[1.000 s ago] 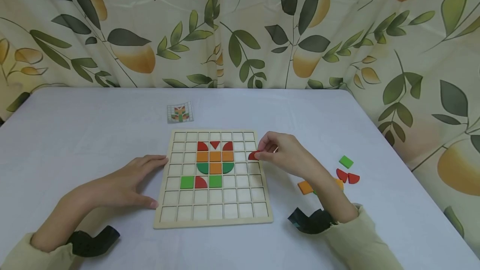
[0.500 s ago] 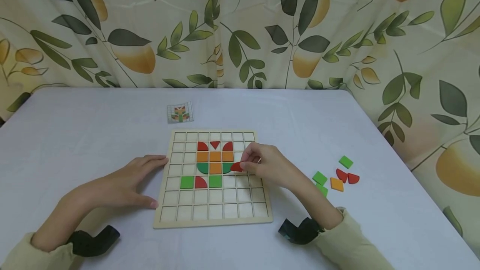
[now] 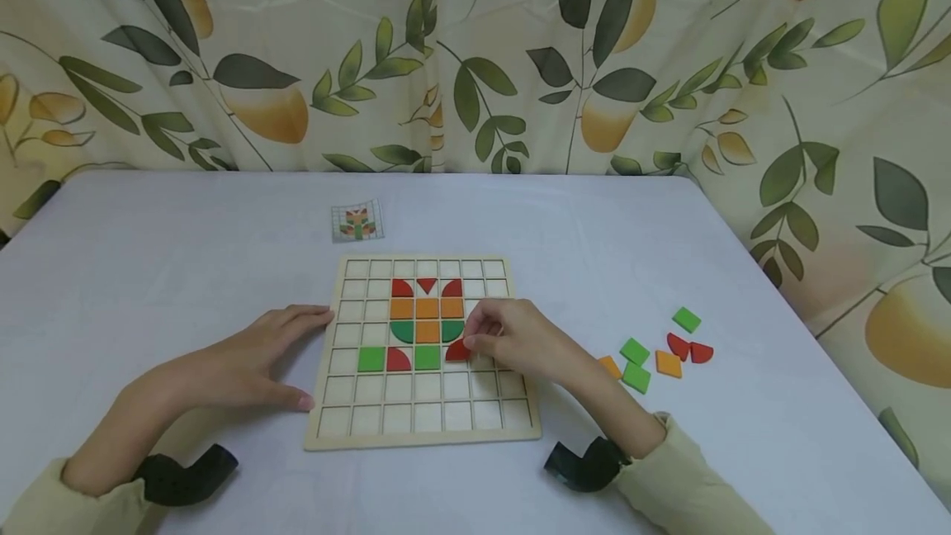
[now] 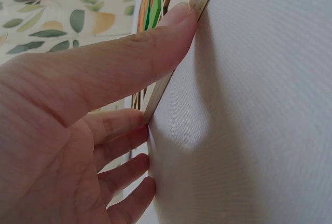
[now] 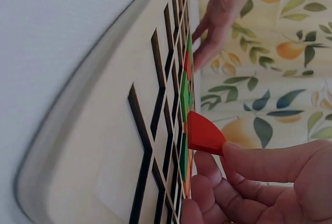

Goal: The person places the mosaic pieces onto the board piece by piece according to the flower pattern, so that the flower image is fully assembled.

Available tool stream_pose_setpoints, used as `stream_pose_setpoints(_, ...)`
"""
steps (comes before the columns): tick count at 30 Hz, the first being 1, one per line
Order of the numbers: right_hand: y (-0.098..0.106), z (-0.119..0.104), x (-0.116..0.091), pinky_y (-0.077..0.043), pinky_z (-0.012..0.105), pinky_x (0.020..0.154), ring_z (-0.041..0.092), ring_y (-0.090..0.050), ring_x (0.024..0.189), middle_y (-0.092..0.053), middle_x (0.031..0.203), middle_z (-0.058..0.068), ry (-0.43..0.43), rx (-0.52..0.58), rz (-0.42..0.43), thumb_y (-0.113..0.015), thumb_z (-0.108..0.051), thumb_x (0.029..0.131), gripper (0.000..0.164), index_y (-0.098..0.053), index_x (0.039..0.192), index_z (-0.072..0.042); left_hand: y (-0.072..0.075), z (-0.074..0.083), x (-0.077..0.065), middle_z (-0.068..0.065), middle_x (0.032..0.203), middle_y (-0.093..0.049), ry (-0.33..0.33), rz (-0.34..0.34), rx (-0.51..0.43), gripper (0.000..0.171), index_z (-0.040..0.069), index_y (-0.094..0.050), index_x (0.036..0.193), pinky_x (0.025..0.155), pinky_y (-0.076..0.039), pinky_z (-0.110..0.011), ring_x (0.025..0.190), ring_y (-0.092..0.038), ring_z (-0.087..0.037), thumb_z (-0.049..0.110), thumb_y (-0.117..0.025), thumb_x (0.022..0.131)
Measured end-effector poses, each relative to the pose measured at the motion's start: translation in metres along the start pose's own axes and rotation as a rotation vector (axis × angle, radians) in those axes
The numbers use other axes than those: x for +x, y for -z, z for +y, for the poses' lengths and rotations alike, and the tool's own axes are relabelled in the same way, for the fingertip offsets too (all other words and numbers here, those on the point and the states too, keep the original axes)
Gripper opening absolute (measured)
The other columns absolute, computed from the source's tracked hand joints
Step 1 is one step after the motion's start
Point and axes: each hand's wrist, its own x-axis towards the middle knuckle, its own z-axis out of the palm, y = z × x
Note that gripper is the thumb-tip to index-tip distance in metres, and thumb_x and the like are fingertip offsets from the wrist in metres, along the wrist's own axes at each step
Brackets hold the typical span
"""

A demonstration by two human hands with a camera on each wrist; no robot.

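My right hand [image 3: 516, 339] pinches a red quarter-circle tile [image 5: 204, 133] between thumb and fingers. In the head view that tile sits over the cell just right of a light green square tile [image 3: 427, 358] on the wooden grid board [image 3: 423, 439]. My left hand [image 3: 245, 362] lies at the board's left edge, fingers extended; in the left wrist view its thumb [image 4: 150, 47] and index fingertip touch that edge. Red, orange, dark green and light green tiles fill several cells, among them a red quarter-circle [image 3: 398, 360] between two light green squares.
Loose tiles lie on the white table right of the board: green squares [image 3: 636, 376], orange squares [image 3: 668, 364] and red curved pieces [image 3: 701, 352]. A small pattern card [image 3: 358, 221] lies behind the board. A leaf-and-fruit print curtain [image 3: 475, 56] hangs behind the table.
My right hand has carried the red tile leftward and nearer, from the board's right edge to the cell beside the light green square. The left hand has stayed in place.
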Motion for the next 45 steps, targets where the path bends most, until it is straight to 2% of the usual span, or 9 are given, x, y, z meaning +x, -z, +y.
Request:
stream_pose_setpoints(6, -0.002, 0.001, -0.001, -0.047, 0.023, 0.066, 0.013, -0.053, 0.073, -0.062, 0.079, 0.001, 0.023, -0.031, 0.003, -0.061, -0.008, 0.088, 0.003, -0.062, 0.087, -0.005, 0.001, 0.000, 0.000, -0.013, 0.152, -0.021, 0.005, -0.002, -0.001, 0.102, 0.013, -0.025, 0.147, 0.103, -0.026, -0.063, 0.137, -0.018, -0.039, 0.056, -0.073, 0.068)
stream_pose_setpoints(23, -0.007, 0.001, 0.000, -0.045, 0.022, 0.067, 0.013, -0.050, 0.075, -0.059, 0.077, -0.002, 0.012, -0.108, 0.013, -0.062, -0.008, 0.088, 0.004, -0.062, 0.084, -0.008, -0.001, -0.001, 0.002, -0.015, 0.151, -0.022, -0.014, 0.004, 0.011, 0.101, 0.012, -0.025, 0.147, 0.102, -0.028, -0.064, 0.136, -0.019, -0.040, 0.054, -0.073, 0.068)
stream_pose_setpoints(34, -0.014, -0.002, 0.000, -0.043, 0.021, 0.061, 0.013, -0.049, 0.070, -0.057, 0.073, -0.003, -0.016, -0.176, 0.050, -0.062, -0.008, 0.088, 0.007, -0.061, 0.081, -0.011, -0.002, -0.001, 0.002, -0.015, 0.151, -0.022, -0.019, 0.007, 0.017, 0.101, 0.012, -0.025, 0.147, 0.101, -0.029, -0.064, 0.136, -0.020, -0.040, 0.053, -0.074, 0.068)
stream_pose_setpoints(45, -0.015, -0.003, 0.000, -0.043, 0.021, 0.060, 0.013, -0.049, 0.068, -0.059, 0.073, -0.003, -0.028, -0.180, 0.055, -0.065, -0.004, 0.084, 0.009, -0.061, 0.078, -0.010, -0.001, 0.000, 0.000, -0.013, 0.151, -0.023, -0.008, 0.014, 0.010, 0.102, 0.013, -0.026, 0.147, 0.101, -0.029, -0.064, 0.136, -0.020, -0.039, 0.056, -0.073, 0.067)
